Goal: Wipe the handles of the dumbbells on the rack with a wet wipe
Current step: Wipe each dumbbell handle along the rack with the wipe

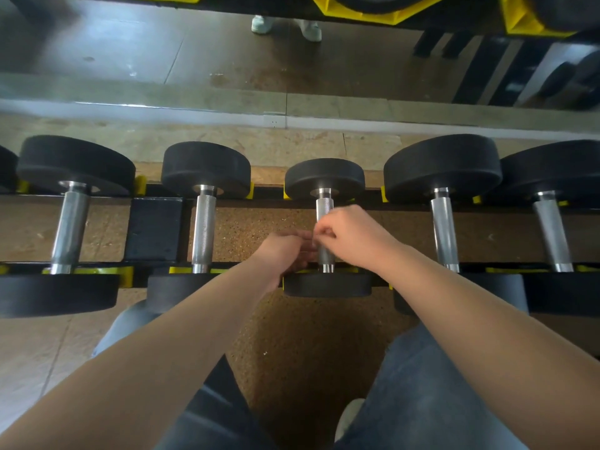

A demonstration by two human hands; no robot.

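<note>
Speckled floor (259, 219) lies under the rack (155, 229). Your left hand (285, 251) and right hand (352, 237) both curl fingers onto the middle dumbbell's handle (324, 207).

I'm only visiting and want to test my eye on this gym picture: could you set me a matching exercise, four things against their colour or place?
Things:
1. left hand
2. dumbbell heads
3. rack cradles
4. pale shoes

Descriptions:
A. yellow
B. at the very top of the view
C. black
D. just left of the smallest dumbbell's handle

Pairs: 1-D, 2-C, 3-A, 4-B
</note>
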